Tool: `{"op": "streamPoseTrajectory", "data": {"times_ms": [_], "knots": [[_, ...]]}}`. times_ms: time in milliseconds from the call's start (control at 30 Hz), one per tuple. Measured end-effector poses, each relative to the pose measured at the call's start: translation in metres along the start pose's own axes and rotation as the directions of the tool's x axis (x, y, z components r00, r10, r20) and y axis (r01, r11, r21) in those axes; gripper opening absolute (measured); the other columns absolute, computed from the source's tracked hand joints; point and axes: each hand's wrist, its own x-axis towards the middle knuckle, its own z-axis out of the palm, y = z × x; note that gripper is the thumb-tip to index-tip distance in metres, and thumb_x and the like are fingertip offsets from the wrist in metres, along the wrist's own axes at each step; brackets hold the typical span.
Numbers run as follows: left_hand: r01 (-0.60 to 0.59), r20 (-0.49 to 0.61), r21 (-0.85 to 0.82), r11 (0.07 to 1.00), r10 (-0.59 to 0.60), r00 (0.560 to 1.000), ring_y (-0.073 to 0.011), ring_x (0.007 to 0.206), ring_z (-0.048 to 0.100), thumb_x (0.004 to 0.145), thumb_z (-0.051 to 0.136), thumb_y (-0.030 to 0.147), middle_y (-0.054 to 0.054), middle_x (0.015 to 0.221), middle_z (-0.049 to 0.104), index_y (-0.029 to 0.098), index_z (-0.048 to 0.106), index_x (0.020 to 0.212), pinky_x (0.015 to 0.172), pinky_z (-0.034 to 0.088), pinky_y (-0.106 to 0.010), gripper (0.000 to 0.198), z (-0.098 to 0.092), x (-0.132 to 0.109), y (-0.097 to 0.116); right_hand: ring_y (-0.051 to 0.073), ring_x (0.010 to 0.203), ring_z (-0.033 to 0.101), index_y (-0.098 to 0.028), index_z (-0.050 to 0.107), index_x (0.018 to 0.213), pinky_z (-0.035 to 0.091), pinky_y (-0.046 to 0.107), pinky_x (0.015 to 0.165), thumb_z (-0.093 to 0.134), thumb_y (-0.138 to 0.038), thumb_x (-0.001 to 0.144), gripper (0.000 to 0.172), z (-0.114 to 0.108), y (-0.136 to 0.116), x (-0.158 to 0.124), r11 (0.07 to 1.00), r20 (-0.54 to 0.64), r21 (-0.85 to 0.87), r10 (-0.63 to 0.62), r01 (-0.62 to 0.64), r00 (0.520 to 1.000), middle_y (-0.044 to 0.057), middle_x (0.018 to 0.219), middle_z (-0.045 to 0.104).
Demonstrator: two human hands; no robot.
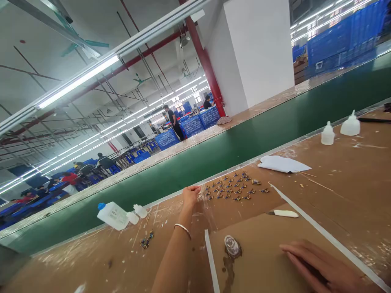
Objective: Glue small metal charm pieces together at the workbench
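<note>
My left hand (pixel 191 195) reaches to the table's far edge, thumb and fingertips pinched together. Anything between them is too small to make out. Just right of it, several small blue-and-gold pieces (pixel 229 187) lie in loose rows on the brown surface. My right hand (pixel 324 264) rests low on the right of a brown board (pixel 256 252), fingers stretched out and holding nothing visible. Between the hands a small clear glass container (pixel 232 246) stands on a dark wet patch. A white-handled knife (pixel 285 213) lies beyond my right hand.
More small pieces (pixel 146 240) lie in a cluster at left, near a blue-capped bottle (pixel 113 215) and two small white bottles. White squeeze bottles (pixel 328 134) stand far right, past a white sheet (pixel 284 164). A green conveyor belt (pixel 183 158) runs behind; people work beyond.
</note>
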Motion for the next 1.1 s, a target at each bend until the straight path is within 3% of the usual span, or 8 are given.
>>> {"op": "streamPoseTrajectory", "data": {"times_ms": [167,233,300,433,567,800,1000,1100], "knots": [[-0.079,-0.032,0.088,0.993,0.083,0.996,-0.0139,0.067,0.059,0.076,0.063,0.025,0.001,0.069,0.063,0.014,0.063,0.07,0.069,0.046,-0.03,0.013,-0.06,-0.06,-0.029,0.014,0.087,0.067,-0.024,0.065,0.099,0.055,0.018,0.08,0.047,-0.039,0.086,0.026,0.006,0.006,-0.012,0.997,0.064,0.053,0.059,-0.063,0.996,-0.001,0.1,0.067],[-0.096,-0.041,0.124,0.988,0.102,0.994,-0.0159,0.061,0.057,0.068,0.065,0.021,0.0,0.058,0.064,0.017,0.066,0.06,0.064,0.043,-0.028,0.009,-0.075,-0.092,-0.046,0.015,0.088,0.066,-0.025,0.065,0.1,0.055,0.021,0.082,0.048,-0.041,0.085,0.028,0.009,0.009,-0.015,0.995,0.078,0.063,0.067,-0.072,0.995,-0.001,0.102,0.067],[-0.115,-0.049,0.152,0.982,0.124,0.991,-0.0179,0.059,0.057,0.064,0.063,0.02,-0.001,0.057,0.065,0.019,0.068,0.056,0.062,0.041,-0.028,0.009,-0.079,-0.12,-0.062,0.016,0.088,0.066,-0.024,0.064,0.101,0.056,0.023,0.082,0.048,-0.042,0.085,0.028,0.012,0.011,-0.018,0.995,0.073,0.079,0.054,-0.059,0.996,-0.001,0.101,0.067],[-0.208,-0.013,0.188,0.96,0.214,0.977,-0.019,0.067,0.061,0.069,0.06,0.025,-0.003,0.069,0.069,0.025,0.072,0.066,0.065,0.042,-0.027,0.012,-0.067,-0.159,-0.08,0.016,0.087,0.066,-0.024,0.063,0.1,0.056,0.024,0.079,0.047,-0.042,0.085,0.028,0.012,0.01,-0.015,0.993,0.05,0.104,0.041,-0.046,0.998,0.0,0.099,0.067],[-0.339,0.028,0.239,0.91,0.342,0.939,-0.0193,0.079,0.061,0.077,0.057,0.031,-0.004,0.081,0.069,0.027,0.072,0.077,0.074,0.042,-0.029,0.016,-0.056,-0.169,-0.082,0.015,0.082,0.067,-0.024,0.065,0.096,0.057,0.022,0.076,0.048,-0.043,0.085,0.027,0.007,0.004,-0.007,0.99,0.045,0.122,0.058,-0.063,0.997,0.0,0.094,0.068],[-0.491,0.067,0.357,0.794,0.503,0.862,-0.0194,0.078,0.056,0.082,0.052,0.024,-0.005,0.076,0.063,0.023,0.067,0.072,0.079,0.04,-0.033,0.018,-0.048,-0.166,-0.085,0.014,0.078,0.068,-0.024,0.066,0.09,0.057,0.021,0.071,0.046,-0.041,0.086,0.026,-0.006,-0.008,0.006,0.986,0.034,0.141,0.079,-0.083,0.996,0.0,0.09,0.069],[-0.395,0.057,0.443,0.805,0.414,0.908,-0.0208,0.083,0.054,0.086,0.041,0.018,-0.008,0.083,0.064,0.018,0.066,0.079,0.088,0.035,-0.041,0.026,-0.045,-0.169,-0.084,0.014,0.075,0.067,-0.023,0.066,0.087,0.056,0.02,0.065,0.044,-0.038,0.087,0.027,-0.019,-0.021,0.017,0.976,0.097,0.172,0.12,-0.136,0.988,0.001,0.088,0.07],[-0.305,0.093,0.421,0.854,0.294,0.951,-0.0179,0.074,0.057,0.083,0.044,0.02,-0.006,0.079,0.065,0.017,0.066,0.077,0.075,0.041,-0.032,0.024,-0.051,-0.17,-0.081,0.014,0.075,0.067,-0.023,0.065,0.086,0.054,0.019,0.065,0.043,-0.038,0.088,0.027,-0.02,-0.023,0.017,0.971,0.12,0.179,0.141,-0.161,0.983,0.002,0.087,0.069]]}}
